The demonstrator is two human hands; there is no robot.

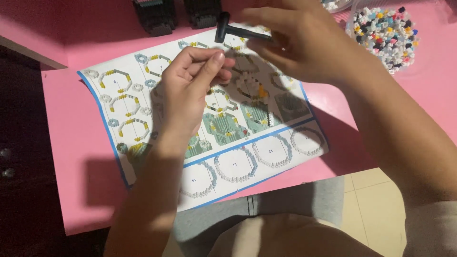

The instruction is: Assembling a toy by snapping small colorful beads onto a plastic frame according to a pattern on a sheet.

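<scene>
My right hand (pixel 295 43) holds a small black tool shaped like a hammer (pixel 228 29) over the top of a printed instruction sheet (pixel 119 100). My left hand (pixel 190 90) hovers above the sheet's middle with thumb and forefinger pinched together; whatever sits between them is too small to make out. A partly built pale block model (pixel 252 83) lies on the sheet just right of my left hand, under the right hand.
The sheet lies on a pink table (pixel 76 157). A clear container of several tiny mixed-colour blocks (pixel 388 33) stands at the back right. Two dark block builds (pixel 157 16) (pixel 203 14) sit at the far edge. Tiled floor shows at lower right.
</scene>
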